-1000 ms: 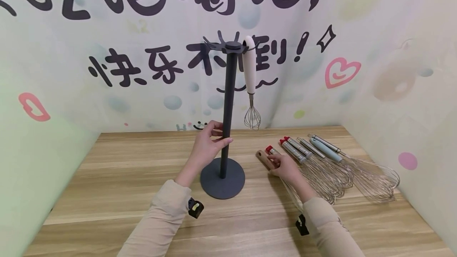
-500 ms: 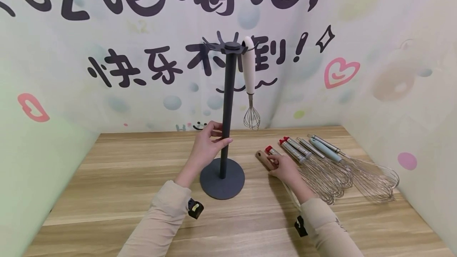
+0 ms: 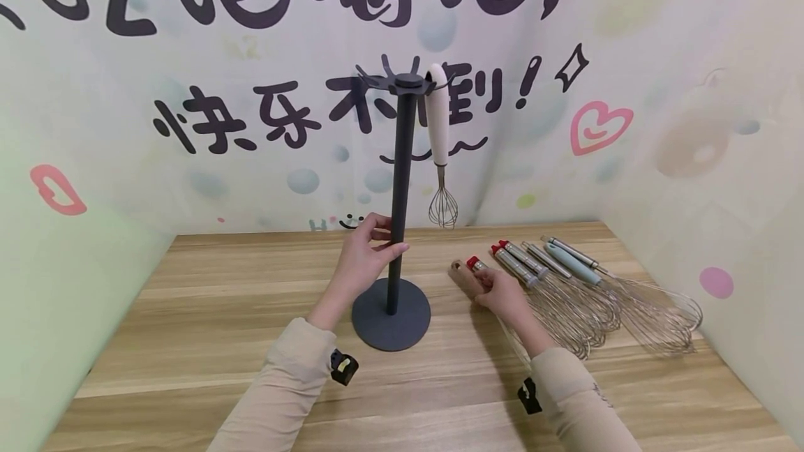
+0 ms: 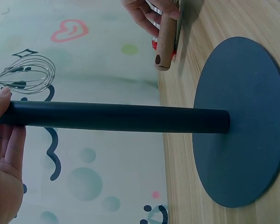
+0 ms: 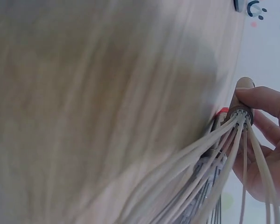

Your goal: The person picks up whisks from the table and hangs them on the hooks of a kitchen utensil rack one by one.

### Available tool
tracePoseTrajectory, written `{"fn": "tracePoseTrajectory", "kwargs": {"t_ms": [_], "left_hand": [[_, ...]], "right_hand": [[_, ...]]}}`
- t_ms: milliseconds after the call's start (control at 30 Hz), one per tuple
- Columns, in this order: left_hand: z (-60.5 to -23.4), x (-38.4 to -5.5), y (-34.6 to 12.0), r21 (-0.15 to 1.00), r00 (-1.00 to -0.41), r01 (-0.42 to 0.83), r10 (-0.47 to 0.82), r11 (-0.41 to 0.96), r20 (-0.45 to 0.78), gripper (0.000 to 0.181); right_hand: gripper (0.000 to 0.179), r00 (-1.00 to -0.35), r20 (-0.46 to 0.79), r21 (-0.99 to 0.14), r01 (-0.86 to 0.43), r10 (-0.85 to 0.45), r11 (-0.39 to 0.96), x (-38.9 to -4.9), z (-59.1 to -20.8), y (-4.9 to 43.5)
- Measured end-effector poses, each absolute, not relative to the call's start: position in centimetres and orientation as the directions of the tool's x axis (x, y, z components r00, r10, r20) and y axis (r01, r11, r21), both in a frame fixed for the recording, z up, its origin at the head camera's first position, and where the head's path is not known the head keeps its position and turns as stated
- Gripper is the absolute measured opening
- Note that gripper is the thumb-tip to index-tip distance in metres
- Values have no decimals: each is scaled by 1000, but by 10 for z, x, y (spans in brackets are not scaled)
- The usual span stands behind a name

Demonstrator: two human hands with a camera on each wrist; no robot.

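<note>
The step in hand looks like picking up the wooden-handled whisk (image 3: 463, 277): the right hand (image 3: 502, 295) pinches its handle near the wires, while the left hand (image 3: 366, 257) grips the post of the dark stand (image 3: 403, 173), whose round base lies below those fingers. A white-handled whisk (image 3: 439, 124) hangs from the stand, above the left fingers. The next move probably calls for lifting the held whisk clear of the red-capped whisk (image 3: 477, 265) just beyond the right fingers, with the post steadied. The head view hides most of the held whisk's wires behind the right arm; the right wrist view shows pale wires (image 5: 263, 165) fanning from a dark collar (image 5: 240, 112) below the thumb. Only the left wrist view suggests the handle's holed tip stands off the bench (image 4: 214, 28), its shadow apart from it.
</note>
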State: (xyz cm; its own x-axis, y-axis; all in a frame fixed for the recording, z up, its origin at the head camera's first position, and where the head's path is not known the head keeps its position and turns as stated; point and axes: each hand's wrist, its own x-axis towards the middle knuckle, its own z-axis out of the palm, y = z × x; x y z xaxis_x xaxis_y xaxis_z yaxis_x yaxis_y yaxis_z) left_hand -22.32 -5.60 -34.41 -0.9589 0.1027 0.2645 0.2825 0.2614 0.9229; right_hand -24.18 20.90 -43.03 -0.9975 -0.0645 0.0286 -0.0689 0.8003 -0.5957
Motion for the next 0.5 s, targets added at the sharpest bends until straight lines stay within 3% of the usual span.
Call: {"fn": "tracePoseTrajectory", "kwargs": {"t_ms": [500], "left_hand": [[-344, -222, -55, 922, -959, 281, 100, 267, 263, 34]], "right_hand": [[42, -995, 78, -614, -96, -61, 784, -241, -409, 203]]}}
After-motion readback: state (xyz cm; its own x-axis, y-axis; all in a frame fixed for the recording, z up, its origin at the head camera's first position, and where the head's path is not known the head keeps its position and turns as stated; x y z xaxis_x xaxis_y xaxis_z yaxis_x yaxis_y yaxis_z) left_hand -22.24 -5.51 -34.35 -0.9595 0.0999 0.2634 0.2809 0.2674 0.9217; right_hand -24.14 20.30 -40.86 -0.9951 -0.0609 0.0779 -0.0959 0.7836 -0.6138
